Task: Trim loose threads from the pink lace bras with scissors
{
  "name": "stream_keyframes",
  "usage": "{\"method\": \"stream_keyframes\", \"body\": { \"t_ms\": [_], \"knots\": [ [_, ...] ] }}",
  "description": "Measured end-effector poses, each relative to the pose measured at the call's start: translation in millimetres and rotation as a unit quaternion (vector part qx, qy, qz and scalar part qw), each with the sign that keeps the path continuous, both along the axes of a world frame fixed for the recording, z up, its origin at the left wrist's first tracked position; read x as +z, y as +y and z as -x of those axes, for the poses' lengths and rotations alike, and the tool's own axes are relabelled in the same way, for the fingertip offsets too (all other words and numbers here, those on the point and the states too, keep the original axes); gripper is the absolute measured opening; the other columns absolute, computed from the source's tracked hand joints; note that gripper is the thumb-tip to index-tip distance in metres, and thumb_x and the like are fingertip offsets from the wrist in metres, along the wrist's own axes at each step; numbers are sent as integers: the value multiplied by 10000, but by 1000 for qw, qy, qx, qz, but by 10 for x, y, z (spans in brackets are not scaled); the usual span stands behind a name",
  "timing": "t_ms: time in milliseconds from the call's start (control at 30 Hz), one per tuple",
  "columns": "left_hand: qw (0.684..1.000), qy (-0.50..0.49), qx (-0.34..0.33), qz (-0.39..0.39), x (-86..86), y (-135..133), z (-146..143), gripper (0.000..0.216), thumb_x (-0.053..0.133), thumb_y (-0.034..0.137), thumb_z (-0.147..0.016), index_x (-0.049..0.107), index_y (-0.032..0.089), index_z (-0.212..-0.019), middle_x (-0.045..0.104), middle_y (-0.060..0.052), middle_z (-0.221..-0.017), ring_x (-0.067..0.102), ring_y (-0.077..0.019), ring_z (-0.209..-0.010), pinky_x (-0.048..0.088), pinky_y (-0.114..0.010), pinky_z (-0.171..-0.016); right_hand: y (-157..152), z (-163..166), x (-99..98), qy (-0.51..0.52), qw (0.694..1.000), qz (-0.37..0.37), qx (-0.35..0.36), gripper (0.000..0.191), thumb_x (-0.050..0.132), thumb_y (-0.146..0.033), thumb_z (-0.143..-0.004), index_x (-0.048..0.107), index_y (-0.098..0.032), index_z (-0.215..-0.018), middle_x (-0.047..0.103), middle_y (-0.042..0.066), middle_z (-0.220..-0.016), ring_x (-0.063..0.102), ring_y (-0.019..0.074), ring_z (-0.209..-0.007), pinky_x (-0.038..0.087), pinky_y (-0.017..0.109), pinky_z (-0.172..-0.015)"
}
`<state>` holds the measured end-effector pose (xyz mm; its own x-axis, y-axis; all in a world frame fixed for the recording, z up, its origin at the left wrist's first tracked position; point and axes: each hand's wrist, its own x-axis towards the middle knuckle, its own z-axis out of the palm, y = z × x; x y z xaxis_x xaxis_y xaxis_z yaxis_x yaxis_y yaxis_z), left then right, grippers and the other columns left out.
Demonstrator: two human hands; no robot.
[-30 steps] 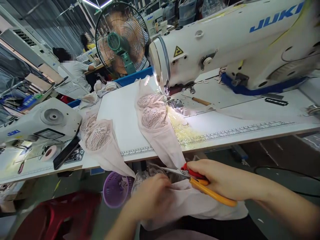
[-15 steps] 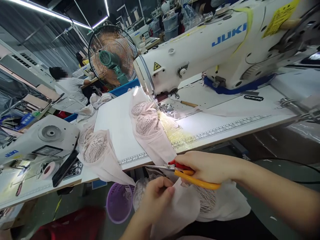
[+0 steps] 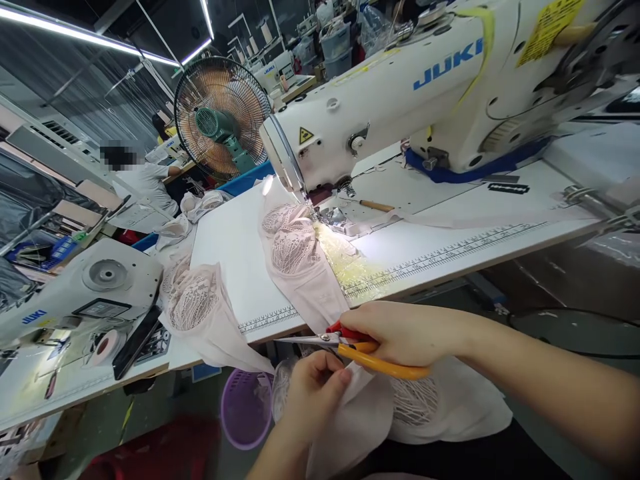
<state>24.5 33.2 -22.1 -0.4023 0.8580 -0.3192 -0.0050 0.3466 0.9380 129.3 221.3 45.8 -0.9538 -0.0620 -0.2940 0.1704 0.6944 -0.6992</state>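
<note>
Scissors point(image 3: 384, 362) with orange and red handles are gripped in my right hand point(image 3: 400, 333), their blades pointing left past the table's front edge. My left hand point(image 3: 316, 393) pinches the edge of a pale pink lace bra point(image 3: 357, 413), which hangs over my lap just below the blades. Lace of its cup point(image 3: 414, 400) shows under the scissors. On the table in front, another pale pink lace bra point(image 3: 295, 253) lies with one end under the sewing machine's needle area point(image 3: 316, 210). A further bra piece point(image 3: 193, 307) drapes over the edge at left.
The white sewing machine point(image 3: 380, 113) stands over the table point(image 3: 235, 247). A seam ripper-like tool with a wooden handle point(image 3: 377, 206) and a razor blade point(image 3: 508, 188) lie there. Below is a purple basket point(image 3: 245, 427). A fan point(image 3: 223, 120) and a seated person point(image 3: 150, 183) are behind.
The scissors and my right hand have shifted slightly left, closer to my left hand. My left hand still pinches the fabric. The camera view has turned a little.
</note>
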Motion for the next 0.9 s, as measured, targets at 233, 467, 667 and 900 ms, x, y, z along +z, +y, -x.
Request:
{"method": "stream_keyframes", "body": {
  "t_ms": [233, 467, 667, 900],
  "knots": [
    [1000, 8, 16, 19, 46, 10, 2, 625, 672, 732, -675, 471, 140, -660, 411, 12, -615, 330, -86, -586, 248, -232, -549, -2, 11, 31, -12, 1000, 16, 7, 188, 568, -252, -779, 395, -202, -722, 503, -16, -744, 419, 116, -604, 300, 234, -539],
    [1000, -11, 14, 5, 53, 22, -17, 622, 698, 717, -664, 506, 130, -737, 457, -3, -683, 376, -92, -635, 293, -226, -584, -26, -1, 19, -10, 1000, 19, -5, 230, 592, -263, -786, 383, -206, -708, 509, -13, -739, 440, 126, -622, 301, 235, -538],
    [999, -23, -34, 16, 74, 37, -55, 648, 642, 728, -716, 596, 108, -900, 502, -26, -765, 390, -101, -657, 326, -234, -589, -62, -13, -27, 2, 999, 25, -21, 241, 596, -241, -768, 376, -205, -679, 493, -22, -692, 415, 115, -588, 281, 229, -508],
    [991, -127, 38, 2, -39, 24, -61, 580, 758, 651, -637, 544, 124, -750, 468, 13, -653, 352, -69, -561, 241, -222, -541, -235, -297, -448, 134, 961, 121, -208, 167, 512, -328, -846, 418, -213, -769, 518, -1, -740, 489, 131, -641, 401, 238, -567]
  ]
}}
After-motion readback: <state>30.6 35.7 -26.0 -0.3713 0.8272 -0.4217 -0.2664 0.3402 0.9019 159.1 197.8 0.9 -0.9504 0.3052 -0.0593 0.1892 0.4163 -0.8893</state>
